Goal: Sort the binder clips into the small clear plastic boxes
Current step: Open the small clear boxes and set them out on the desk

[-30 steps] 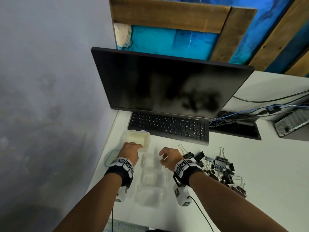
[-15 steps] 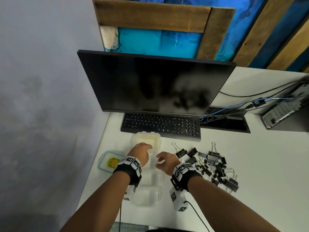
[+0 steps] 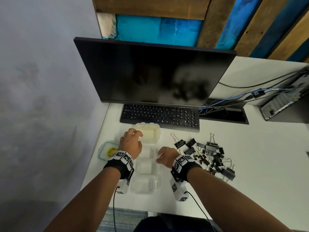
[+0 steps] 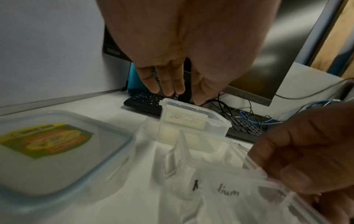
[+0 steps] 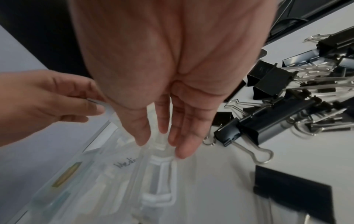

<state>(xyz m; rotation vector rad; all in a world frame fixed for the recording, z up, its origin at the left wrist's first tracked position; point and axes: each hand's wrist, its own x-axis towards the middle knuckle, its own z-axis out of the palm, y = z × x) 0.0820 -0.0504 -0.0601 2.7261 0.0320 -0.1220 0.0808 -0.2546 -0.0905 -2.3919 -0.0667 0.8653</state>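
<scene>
- Clips (image 3: pixel 207 154): black, mixed sizes, one loose pile on bench (image 3: pixel 259 164), right of the boxes. None seen in any box, so sorting not yet begun, by my read.
- Boxes (image 3: pixel 147 171): clear plastic, in a row running front to back, between the two hands. Nearer ones look lidded. One reads "Medium" in wrist views; other labels not legible.
- Far box (image 3: pixel 148 133): cream tint, just in front of keyboard (image 3: pixel 160 115), handwritten label unreadable.
- Left hand (image 3: pixel 131 144): over the row's far end. Right wrist view shows its fingers (image 5: pixel 76 104) pinching a thin clear plastic edge, prob. a lid or latch tab; which box, cannot tell.
- Right hand (image 3: pixel 167 158): at right side of the row, fingers (image 5: pixel 182 136) straight and slightly spread, tips at a box latch, nothing clamped.
- Status: prep stage, boxes being opened. Left to do: finish opening, then move every clip by size.
- Other: lid w/ yellow label (image 3: pixel 107 150) left of the row; monitor (image 3: pixel 153 74) behind keyboard; cables (image 3: pixel 234 97) at rear right.
</scene>
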